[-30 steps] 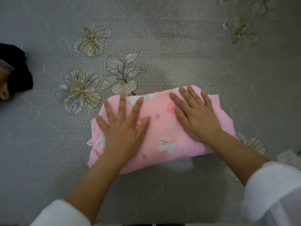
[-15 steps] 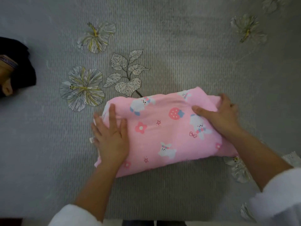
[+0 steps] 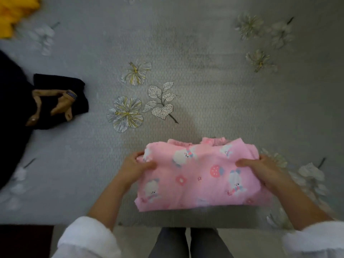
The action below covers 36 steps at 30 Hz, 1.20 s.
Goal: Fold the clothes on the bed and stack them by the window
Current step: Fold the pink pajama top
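Pink folded garment [image 3: 199, 175], printed with white bunnies, strawberries and flowers, gripped at both short ends. Left hand [image 3: 135, 165] clamps the left end: left thumb [image 3: 149, 164] lies on top of the cloth and the fingers curl round the edge and under it. Right hand [image 3: 264, 168] does the same at the right end, right thumb [image 3: 243, 162] flat on top pointing inward, fingers wrapped under and mostly hidden. Both hands pinch the fabric between thumb and fingers, neither spread. The garment is a thick rectangular bundle with frilled edges showing along its far side. It sits at the near edge of the bed [image 3: 186, 75], straight in front of the person; cannot tell whether it rests on the cover or is held just off it. White fleecy sleeves [image 3: 87, 237] cover both forearms partway. Grey trousers [image 3: 186, 243] show below the bed edge. The bed cover is grey with embroidered flowers and leaves [image 3: 160, 101]. Dark navy garment with tan trim [image 3: 55, 101] lies at the left side, well apart from the pink one. Yellow cloth [image 3: 14, 12] is in the far left corner.
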Each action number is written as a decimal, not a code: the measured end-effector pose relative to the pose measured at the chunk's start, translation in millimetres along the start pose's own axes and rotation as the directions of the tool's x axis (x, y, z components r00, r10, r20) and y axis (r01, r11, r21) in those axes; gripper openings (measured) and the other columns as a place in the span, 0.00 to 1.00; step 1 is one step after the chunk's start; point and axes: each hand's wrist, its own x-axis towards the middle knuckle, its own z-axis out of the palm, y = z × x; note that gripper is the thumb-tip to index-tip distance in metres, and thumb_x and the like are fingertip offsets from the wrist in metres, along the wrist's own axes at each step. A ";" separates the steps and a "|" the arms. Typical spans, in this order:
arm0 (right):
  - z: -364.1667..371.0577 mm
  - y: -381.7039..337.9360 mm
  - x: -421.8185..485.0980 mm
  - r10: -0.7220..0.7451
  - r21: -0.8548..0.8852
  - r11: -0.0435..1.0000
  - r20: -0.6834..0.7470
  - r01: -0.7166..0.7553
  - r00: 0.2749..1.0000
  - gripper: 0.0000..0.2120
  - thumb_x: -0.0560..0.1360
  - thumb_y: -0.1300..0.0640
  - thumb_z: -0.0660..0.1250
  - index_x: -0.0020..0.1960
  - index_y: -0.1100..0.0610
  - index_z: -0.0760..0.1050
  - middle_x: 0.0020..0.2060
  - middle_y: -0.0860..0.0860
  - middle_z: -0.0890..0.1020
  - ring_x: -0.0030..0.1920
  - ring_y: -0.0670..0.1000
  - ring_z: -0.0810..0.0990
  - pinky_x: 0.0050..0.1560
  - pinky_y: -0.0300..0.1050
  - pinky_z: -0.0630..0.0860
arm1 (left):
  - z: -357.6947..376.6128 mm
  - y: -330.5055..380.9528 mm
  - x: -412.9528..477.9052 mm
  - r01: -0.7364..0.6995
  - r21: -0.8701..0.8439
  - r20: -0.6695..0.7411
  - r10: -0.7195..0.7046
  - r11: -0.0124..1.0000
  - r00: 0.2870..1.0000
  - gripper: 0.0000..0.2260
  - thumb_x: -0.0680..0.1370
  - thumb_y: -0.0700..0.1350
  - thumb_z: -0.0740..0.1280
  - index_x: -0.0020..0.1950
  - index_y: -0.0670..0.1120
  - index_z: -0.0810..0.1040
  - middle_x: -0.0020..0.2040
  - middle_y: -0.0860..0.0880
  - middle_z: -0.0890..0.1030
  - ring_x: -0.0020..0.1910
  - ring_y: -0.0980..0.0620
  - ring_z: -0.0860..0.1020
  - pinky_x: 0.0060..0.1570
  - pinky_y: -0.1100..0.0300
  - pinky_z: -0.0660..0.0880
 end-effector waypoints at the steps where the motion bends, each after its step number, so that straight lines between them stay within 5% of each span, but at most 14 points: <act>1: -6.3 6.5 -14.9 -0.035 0.025 0.999 -0.030 0.036 0.999 0.20 0.55 0.58 0.79 0.47 0.56 0.82 0.38 0.53 0.86 0.37 0.52 0.85 0.35 0.47 0.82 | -0.5 2.0 -12.3 -0.064 0.042 0.018 0.063 0.997 0.998 0.28 0.57 0.48 0.76 0.57 0.47 0.79 0.48 0.48 0.83 0.45 0.49 0.82 0.36 0.62 0.76; 3: -19.8 17.2 -45.4 -0.103 0.050 0.993 -0.074 0.107 0.992 0.20 0.55 0.59 0.79 0.46 0.52 0.80 0.40 0.50 0.85 0.37 0.47 0.84 0.33 0.39 0.78 | 1.3 8.6 -36.2 -0.161 0.109 0.045 0.157 0.981 0.987 0.23 0.59 0.49 0.74 0.53 0.50 0.80 0.45 0.51 0.84 0.43 0.53 0.82 0.34 0.66 0.75; 8: -78.6 41.5 -102.3 -0.193 0.031 0.979 -0.154 0.200 0.969 0.19 0.64 0.63 0.77 0.53 0.52 0.79 0.48 0.52 0.83 0.48 0.52 0.81 0.51 0.49 0.78 | 26.2 37.1 -89.4 -0.364 0.219 0.119 0.345 0.905 0.931 0.19 0.63 0.48 0.76 0.52 0.58 0.78 0.43 0.57 0.83 0.40 0.60 0.81 0.38 0.63 0.77; 11: -124.9 56.2 -135.6 -0.249 0.056 0.963 -0.197 0.264 0.948 0.17 0.64 0.66 0.76 0.49 0.54 0.79 0.43 0.50 0.83 0.42 0.48 0.80 0.40 0.41 0.78 | 60.9 57.2 -118.1 -0.494 0.226 0.156 0.470 0.839 0.869 0.22 0.67 0.37 0.75 0.59 0.50 0.78 0.47 0.53 0.83 0.45 0.57 0.81 0.44 0.62 0.77; 13: -157.2 74.3 -152.9 -0.291 0.072 0.947 -0.219 0.313 0.931 0.16 0.63 0.69 0.76 0.45 0.53 0.78 0.39 0.50 0.83 0.37 0.47 0.79 0.33 0.35 0.75 | 94.0 70.7 -139.9 -0.561 0.242 0.185 0.530 0.791 0.827 0.21 0.66 0.40 0.76 0.58 0.50 0.78 0.48 0.52 0.83 0.46 0.55 0.81 0.45 0.60 0.77; 18: -241.5 148.0 -180.0 -0.383 0.036 0.913 -0.274 0.407 0.882 0.18 0.61 0.69 0.78 0.43 0.53 0.78 0.36 0.49 0.81 0.36 0.47 0.76 0.34 0.34 0.73 | 198.9 88.6 -195.5 -0.718 0.296 0.257 0.672 0.630 0.695 0.21 0.68 0.37 0.76 0.59 0.46 0.77 0.49 0.50 0.81 0.45 0.54 0.78 0.42 0.67 0.71; 21: -304.6 198.6 -195.6 -0.417 0.013 0.892 -0.358 0.451 0.835 0.18 0.53 0.53 0.78 0.39 0.49 0.75 0.30 0.39 0.78 0.31 0.40 0.74 0.31 0.29 0.71 | 266.2 91.3 -229.9 -0.770 0.275 0.289 0.714 0.576 0.638 0.22 0.65 0.39 0.77 0.57 0.47 0.77 0.48 0.50 0.81 0.45 0.53 0.79 0.47 0.63 0.73; 23: -348.8 230.7 -207.0 -0.406 0.021 0.891 -0.406 0.453 0.818 0.19 0.51 0.49 0.75 0.40 0.45 0.73 0.33 0.37 0.78 0.34 0.37 0.76 0.34 0.28 0.71 | 311.1 94.1 -251.5 -0.805 0.241 0.323 0.737 0.542 0.593 0.20 0.66 0.36 0.77 0.54 0.49 0.78 0.45 0.52 0.81 0.43 0.57 0.79 0.43 0.72 0.72; 25: -388.1 259.4 -220.9 -0.388 0.052 0.894 -0.409 0.445 0.826 0.20 0.55 0.51 0.76 0.44 0.42 0.73 0.41 0.39 0.80 0.40 0.41 0.79 0.39 0.36 0.74 | 354.9 96.6 -275.0 -0.840 0.216 0.374 0.753 0.497 0.542 0.19 0.66 0.35 0.76 0.52 0.51 0.78 0.44 0.56 0.81 0.41 0.62 0.78 0.40 0.75 0.71; 31: -483.2 317.7 -230.0 -0.388 -0.002 0.877 -0.593 0.481 0.705 0.14 0.67 0.62 0.75 0.49 0.50 0.79 0.40 0.49 0.82 0.43 0.52 0.80 0.39 0.41 0.71 | 462.4 121.6 -323.3 -0.884 0.138 0.473 0.755 0.447 0.455 0.20 0.61 0.50 0.75 0.52 0.50 0.78 0.46 0.52 0.83 0.43 0.56 0.80 0.47 0.59 0.77; 36: -557.1 328.8 -204.1 -0.422 -0.008 0.848 -0.614 0.529 0.667 0.15 0.67 0.66 0.74 0.48 0.50 0.77 0.40 0.49 0.81 0.41 0.49 0.79 0.39 0.38 0.71 | 547.9 155.4 -332.0 -0.890 0.130 0.491 0.751 0.438 0.441 0.17 0.61 0.46 0.74 0.49 0.55 0.77 0.44 0.56 0.82 0.40 0.64 0.79 0.41 0.70 0.74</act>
